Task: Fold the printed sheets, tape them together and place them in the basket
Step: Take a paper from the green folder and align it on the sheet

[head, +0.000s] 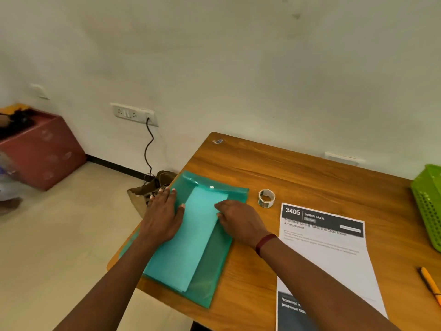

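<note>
A folded light sheet (191, 240) lies on a green translucent snap folder (214, 266) at the left end of the wooden table (298, 170). My left hand (164, 216) lies flat on the sheet's left edge, fingers straight. At the sheet's upper right edge, my right hand (238, 220) presses down with its fingers bent. A printed sheet (329, 256) headed "3405 Dining Area" lies unfolded to the right. A small roll of tape (266, 198) stands between the folder and that sheet. The green basket (427, 201) sits at the right edge.
An orange pencil (430, 285) lies near the table's right edge. Left of the table the floor holds a brown bag (152, 187) with a black cable from the wall socket (133, 114). A red box (40, 149) stands far left against the wall.
</note>
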The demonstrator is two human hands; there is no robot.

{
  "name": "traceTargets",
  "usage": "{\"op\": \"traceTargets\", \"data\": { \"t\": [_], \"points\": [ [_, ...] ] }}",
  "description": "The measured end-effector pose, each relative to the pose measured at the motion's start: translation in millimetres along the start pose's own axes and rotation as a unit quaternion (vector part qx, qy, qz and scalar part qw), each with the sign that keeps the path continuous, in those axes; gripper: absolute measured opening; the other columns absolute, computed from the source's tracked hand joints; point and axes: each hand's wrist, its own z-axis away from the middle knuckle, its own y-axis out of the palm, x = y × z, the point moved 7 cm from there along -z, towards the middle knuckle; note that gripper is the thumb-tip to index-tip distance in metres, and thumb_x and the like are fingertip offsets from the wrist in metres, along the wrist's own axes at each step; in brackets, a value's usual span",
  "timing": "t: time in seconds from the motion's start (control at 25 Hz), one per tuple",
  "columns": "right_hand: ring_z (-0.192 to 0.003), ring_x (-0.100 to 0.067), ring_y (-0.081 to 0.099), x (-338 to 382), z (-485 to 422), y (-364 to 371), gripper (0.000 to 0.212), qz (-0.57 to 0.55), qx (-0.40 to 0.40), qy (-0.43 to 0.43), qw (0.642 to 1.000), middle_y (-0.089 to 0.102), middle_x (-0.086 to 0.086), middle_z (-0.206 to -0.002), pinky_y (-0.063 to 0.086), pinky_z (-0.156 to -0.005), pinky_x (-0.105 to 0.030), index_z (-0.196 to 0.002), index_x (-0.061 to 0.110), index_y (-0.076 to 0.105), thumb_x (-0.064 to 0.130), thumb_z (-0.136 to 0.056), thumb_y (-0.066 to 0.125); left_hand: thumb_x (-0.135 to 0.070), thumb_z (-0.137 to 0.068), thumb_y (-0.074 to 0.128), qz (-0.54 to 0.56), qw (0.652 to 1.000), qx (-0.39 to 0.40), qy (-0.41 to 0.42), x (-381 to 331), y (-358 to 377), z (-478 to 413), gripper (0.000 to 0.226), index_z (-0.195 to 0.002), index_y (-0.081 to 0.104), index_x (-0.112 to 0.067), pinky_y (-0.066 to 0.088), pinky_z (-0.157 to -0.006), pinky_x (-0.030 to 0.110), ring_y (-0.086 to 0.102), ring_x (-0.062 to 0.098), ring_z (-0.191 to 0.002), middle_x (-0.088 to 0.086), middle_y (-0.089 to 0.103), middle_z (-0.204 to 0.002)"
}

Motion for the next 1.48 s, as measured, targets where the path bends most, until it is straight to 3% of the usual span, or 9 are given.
{"op": "traceTargets", "data": {
  "t": [0.2,0.44,0.6,0.76,0.88,1.08,1.2,1.28,1.48],
  "points": [
    [-0.112,-0.029,0.056,10,-35,22,0.032,0.010,0.019,-0.010,1.000,0.062,-0.009,-0.122,0.052,-0.087,-0.046,-0.118,0.009,0.061,0.026,-0.099,0.042,-0.043,-0.099,0.040,0.007,0.997,-0.009,-0.071,20,4,-3,0.060,-0.147,0.035,-0.007,0.031,-0.114,0.049,0.038,0.034,-0.137,0.018,0.038,-0.152],
    [-0.116,-0.028,0.053,-16,-60,9,0.038,-0.014,-0.006,0.034,0.999,0.058,-0.009,-0.130,0.048,-0.093,-0.040,-0.130,0.010,0.055,0.024,-0.096,0.047,-0.041,-0.100,0.041,0.042,0.996,-0.024,-0.071,27,12,3,0.057,-0.147,0.036,-0.008,0.037,-0.111,0.046,0.043,0.028,-0.133,0.012,0.044,-0.148],
    [-0.090,-0.031,0.062,-38,-89,2,0.020,-0.050,0.019,0.073,0.996,0.067,-0.013,-0.103,0.047,-0.069,-0.034,-0.103,0.010,0.064,0.009,-0.093,0.046,-0.040,-0.101,0.040,0.082,0.993,-0.040,-0.068,32,16,9,0.054,-0.146,0.038,-0.011,0.039,-0.109,0.046,0.045,0.026,-0.130,0.010,0.048,-0.146],
    [-0.098,-0.027,0.065,-57,-117,4,0.018,-0.069,0.058,0.112,0.990,0.073,-0.009,-0.105,0.048,-0.081,-0.030,-0.099,0.009,0.075,0.007,-0.091,0.058,-0.042,-0.101,0.043,0.125,0.985,-0.078,-0.093,37,13,8,0.050,-0.143,0.041,-0.015,0.046,-0.097,0.040,0.053,0.023,-0.117,0.006,0.056,-0.135],
    [-0.094,-0.018,0.066,-70,-130,8,0.009,-0.117,0.089,0.148,0.978,0.074,-0.003,-0.098,0.049,-0.080,-0.027,-0.092,0.012,0.077,0.016,-0.084,0.075,-0.043,-0.100,0.044,0.151,0.979,-0.088,-0.100,36,13,9,0.050,-0.143,0.041,-0.019,0.046,-0.098,0.042,0.053,0.022,-0.117,0.004,0.056,-0.136],
    [-0.085,-0.012,0.058,-62,-145,19,0.013,-0.110,0.175,0.120,0.971,0.070,0.000,-0.094,0.044,-0.073,-0.023,-0.095,0.013,0.075,0.022,-0.086,0.074,-0.049,-0.100,0.039,0.163,0.973,-0.138,-0.086,37,7,12,0.052,-0.143,0.042,-0.021,0.046,-0.100,0.047,0.054,0.025,-0.119,0.005,0.057,-0.136],
    [-0.077,-0.013,0.058,-59,-144,19,0.004,-0.133,0.220,0.119,0.959,0.067,0.005,-0.084,0.049,-0.065,-0.023,-0.091,0.018,0.072,0.019,-0.088,0.070,-0.053,-0.099,0.033,0.160,0.972,-0.150,-0.079,37,6,13,0.055,-0.143,0.041,-0.022,0.046,-0.097,0.046,0.055,0.025,-0.116,0.005,0.058,-0.135],
    [-0.074,-0.010,0.056,-54,-142,19,0.008,-0.129,0.233,0.106,0.958,0.066,0.007,-0.084,0.045,-0.060,-0.019,-0.093,0.018,0.073,0.014,-0.088,0.068,-0.055,-0.099,0.030,0.155,0.973,-0.149,-0.079,37,8,12,0.054,-0.143,0.039,-0.024,0.045,-0.098,0.046,0.055,0.024,-0.117,0.004,0.057,-0.136],
    [-0.087,-0.013,0.057,-50,-142,16,0.013,-0.110,0.193,0.088,0.971,0.069,-0.001,-0.099,0.044,-0.073,-0.024,-0.099,0.011,0.072,0.010,-0.086,0.070,-0.054,-0.099,0.032,0.148,0.976,-0.138,-0.078,37,12,12,0.053,-0.144,0.037,-0.027,0.044,-0.102,0.050,0.051,0.025,-0.124,0.004,0.053,-0.141]
  ]
}}
